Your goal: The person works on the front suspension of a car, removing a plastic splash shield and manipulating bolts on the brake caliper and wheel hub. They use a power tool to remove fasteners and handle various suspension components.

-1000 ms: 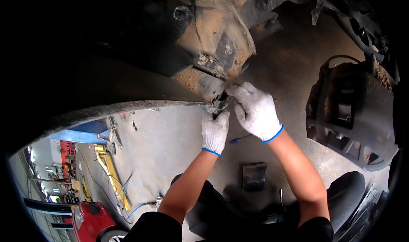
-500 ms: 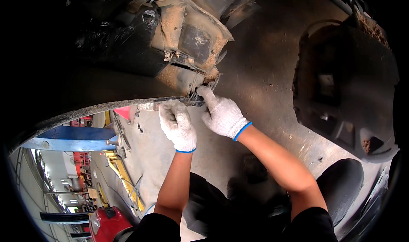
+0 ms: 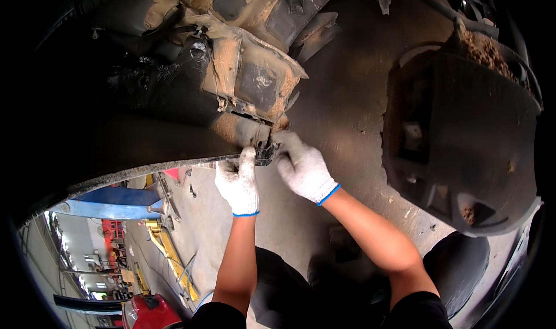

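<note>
A dark vehicle fender (image 3: pixel 139 168) curves in from the left, ending at a small black plastic bracket (image 3: pixel 266 153). My left hand (image 3: pixel 237 187), in a white knit glove with a blue cuff, pinches the fender's lower edge beside the bracket, thumb laid against it. Gloved the same way, my right hand (image 3: pixel 305 168) has its fingers curled at the right side of the bracket. Those fingertips are blurred, and whatever lies between them is hidden. Just above the bracket is a mud-coated metal panel (image 3: pixel 253 133).
A large black plastic part (image 3: pixel 469 138) with dried mud hangs at the right. Brown soil cakes the body structure (image 3: pixel 260 77) above my hands. Blue lift equipment (image 3: pixel 110 203), a yellow lift arm (image 3: pixel 168 253) and a red vehicle (image 3: pixel 149 311) are at the lower left.
The vehicle parts and my hands sit lower in the picture. My left thumb has come up onto the fender edge. My right fingers have shifted from the bracket's top to its right side.
</note>
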Tool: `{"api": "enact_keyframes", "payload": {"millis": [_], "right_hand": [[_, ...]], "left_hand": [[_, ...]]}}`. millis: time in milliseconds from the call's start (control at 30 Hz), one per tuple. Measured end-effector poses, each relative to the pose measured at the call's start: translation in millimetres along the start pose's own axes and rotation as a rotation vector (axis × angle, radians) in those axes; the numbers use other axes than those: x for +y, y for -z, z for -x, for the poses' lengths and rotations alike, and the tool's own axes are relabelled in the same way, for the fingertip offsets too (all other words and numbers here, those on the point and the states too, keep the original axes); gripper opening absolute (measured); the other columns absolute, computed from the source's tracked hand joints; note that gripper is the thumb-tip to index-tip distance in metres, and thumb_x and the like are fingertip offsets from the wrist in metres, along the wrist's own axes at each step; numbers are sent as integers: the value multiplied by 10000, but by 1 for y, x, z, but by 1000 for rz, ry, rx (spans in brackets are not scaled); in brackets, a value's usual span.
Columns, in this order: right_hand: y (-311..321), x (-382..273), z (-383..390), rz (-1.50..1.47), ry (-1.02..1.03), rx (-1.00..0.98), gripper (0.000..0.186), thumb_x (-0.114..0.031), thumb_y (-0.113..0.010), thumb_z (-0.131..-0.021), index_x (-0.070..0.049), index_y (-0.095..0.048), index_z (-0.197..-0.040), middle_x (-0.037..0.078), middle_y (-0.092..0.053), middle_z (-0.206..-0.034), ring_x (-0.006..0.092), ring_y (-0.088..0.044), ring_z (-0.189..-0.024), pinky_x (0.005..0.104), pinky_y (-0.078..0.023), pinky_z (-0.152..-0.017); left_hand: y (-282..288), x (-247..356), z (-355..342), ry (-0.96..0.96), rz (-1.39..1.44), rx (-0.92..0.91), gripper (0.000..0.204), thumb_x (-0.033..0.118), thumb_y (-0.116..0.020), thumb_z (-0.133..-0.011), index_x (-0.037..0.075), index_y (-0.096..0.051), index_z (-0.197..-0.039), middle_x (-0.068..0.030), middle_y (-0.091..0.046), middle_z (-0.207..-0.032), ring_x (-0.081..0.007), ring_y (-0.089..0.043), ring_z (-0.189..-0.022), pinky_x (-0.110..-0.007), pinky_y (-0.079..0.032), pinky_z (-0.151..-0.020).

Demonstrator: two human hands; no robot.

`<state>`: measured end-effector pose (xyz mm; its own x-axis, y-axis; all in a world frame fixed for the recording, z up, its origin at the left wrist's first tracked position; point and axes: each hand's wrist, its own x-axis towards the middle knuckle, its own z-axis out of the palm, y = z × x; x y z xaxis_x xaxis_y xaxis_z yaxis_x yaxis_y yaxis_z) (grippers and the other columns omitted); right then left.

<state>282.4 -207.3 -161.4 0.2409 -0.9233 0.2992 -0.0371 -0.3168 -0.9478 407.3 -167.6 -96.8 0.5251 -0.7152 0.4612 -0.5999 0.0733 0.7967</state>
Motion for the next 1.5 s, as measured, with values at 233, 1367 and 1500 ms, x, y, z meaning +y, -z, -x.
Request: {"api": "enact_keyframes", "payload": {"millis": [233, 1367, 1500], "right_hand": [[-5, 24, -20, -151, -461, 8, 435, -284, -637, -901, -12, -465, -1194, 160, -674, -887, 268, -665, -641, 388, -558, -568], [-48, -21, -26, -951, -765, 123, 409, -254, -632, -853, -3, -435, -1109, 109, -598, -774, 176, -569, -456, 299, -468, -354], [-49, -17, -27, -952, -727, 140, 565, -294, -642, -807, 61, -399, -1172, 178, -628, -791, 249, -639, -531, 367, -548, -436]], "left_hand": [[-3, -3, 1, 74, -29, -38, 315, 52, -761, -827, -44, -596, -1077, -88, -685, -926, -90, -578, -728, -254, -493, -664], [17, -39, -14, -231, 36, -51, 286, 260, -592, -984, 35, -553, -812, 5, -509, -654, -57, -448, -562, -213, -373, -516], [15, -34, -16, -257, -11, -65, 286, 247, -586, -985, 28, -553, -803, -14, -523, -647, -68, -466, -529, -235, -414, -475]]}}
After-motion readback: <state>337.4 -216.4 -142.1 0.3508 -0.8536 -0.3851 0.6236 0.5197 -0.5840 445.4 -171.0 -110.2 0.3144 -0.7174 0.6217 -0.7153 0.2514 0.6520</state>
